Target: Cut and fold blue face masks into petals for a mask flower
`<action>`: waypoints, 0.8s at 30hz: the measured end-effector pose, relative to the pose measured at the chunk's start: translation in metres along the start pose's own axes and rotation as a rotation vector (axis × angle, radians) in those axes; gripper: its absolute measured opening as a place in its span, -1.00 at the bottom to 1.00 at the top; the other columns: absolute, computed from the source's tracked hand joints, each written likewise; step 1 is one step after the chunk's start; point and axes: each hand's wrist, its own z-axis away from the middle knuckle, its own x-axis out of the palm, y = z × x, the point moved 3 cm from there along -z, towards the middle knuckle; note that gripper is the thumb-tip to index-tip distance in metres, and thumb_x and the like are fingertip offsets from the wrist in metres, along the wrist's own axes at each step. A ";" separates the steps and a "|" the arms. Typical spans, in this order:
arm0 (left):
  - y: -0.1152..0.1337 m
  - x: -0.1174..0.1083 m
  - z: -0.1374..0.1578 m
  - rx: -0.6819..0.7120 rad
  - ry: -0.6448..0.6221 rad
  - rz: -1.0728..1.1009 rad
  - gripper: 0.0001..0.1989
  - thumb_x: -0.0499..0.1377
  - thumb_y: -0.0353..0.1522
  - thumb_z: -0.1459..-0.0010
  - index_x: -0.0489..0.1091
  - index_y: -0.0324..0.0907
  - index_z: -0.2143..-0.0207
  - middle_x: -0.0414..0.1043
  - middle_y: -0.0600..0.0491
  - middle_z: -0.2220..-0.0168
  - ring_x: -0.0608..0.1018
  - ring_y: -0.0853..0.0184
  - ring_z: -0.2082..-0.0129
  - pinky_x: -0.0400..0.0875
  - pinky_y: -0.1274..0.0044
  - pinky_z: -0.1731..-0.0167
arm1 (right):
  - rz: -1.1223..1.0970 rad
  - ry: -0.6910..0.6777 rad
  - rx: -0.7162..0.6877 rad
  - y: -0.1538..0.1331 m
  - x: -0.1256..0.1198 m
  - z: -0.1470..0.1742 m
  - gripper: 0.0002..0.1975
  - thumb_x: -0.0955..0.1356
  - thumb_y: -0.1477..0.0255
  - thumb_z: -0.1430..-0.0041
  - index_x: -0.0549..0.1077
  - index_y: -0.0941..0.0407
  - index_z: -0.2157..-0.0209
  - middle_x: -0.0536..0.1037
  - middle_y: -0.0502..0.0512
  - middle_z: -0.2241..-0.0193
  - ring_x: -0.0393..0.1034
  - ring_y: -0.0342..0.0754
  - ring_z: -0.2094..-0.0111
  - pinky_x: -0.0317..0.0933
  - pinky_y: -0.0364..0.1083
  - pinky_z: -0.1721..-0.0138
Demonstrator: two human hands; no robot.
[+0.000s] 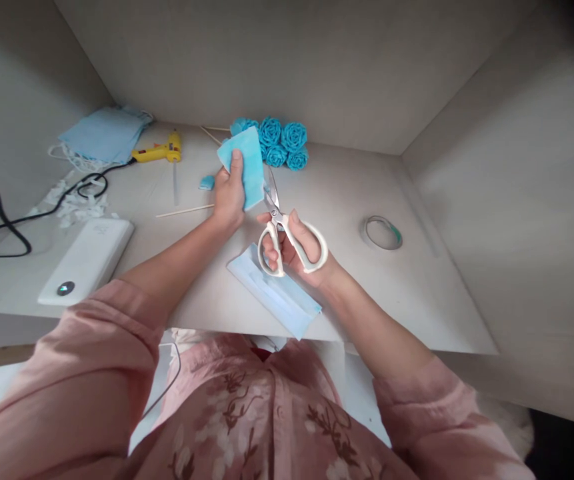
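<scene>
My left hand (231, 190) pinches a piece of blue mask fabric (249, 167) between thumb and fingers, raised above the table. In my right hand (299, 250) is a pair of scissors (275, 212) with white handles, my thumb and fingers through the loops. Their blades stand slightly apart at the fabric's right edge; whether they touch it I cannot tell. Beneath my right hand lies a light blue face mask piece (281, 300) near the front edge. A small folded blue scrap (207, 183) rests left of my left hand.
Several blue fabric roses (287, 140) sit at the back wall. On the left are stacked masks (104, 137), a yellow glue gun (161, 151) with a black cord, white scraps (84, 203) and a white power bank (89, 260). A tape roll (383, 233) lies right; a thin stick (184, 211) lies left of centre.
</scene>
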 end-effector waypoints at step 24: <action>0.003 0.006 0.019 -0.005 0.023 -0.035 -0.58 0.08 -0.04 -0.32 0.35 -0.16 0.43 0.32 0.09 0.49 0.38 0.44 0.51 0.35 0.60 0.45 | -0.028 -0.002 -0.040 0.000 -0.003 -0.002 -0.42 0.29 -0.11 -0.20 0.44 0.11 0.06 0.43 -0.06 0.55 0.32 -0.15 0.59 0.27 -0.14 0.55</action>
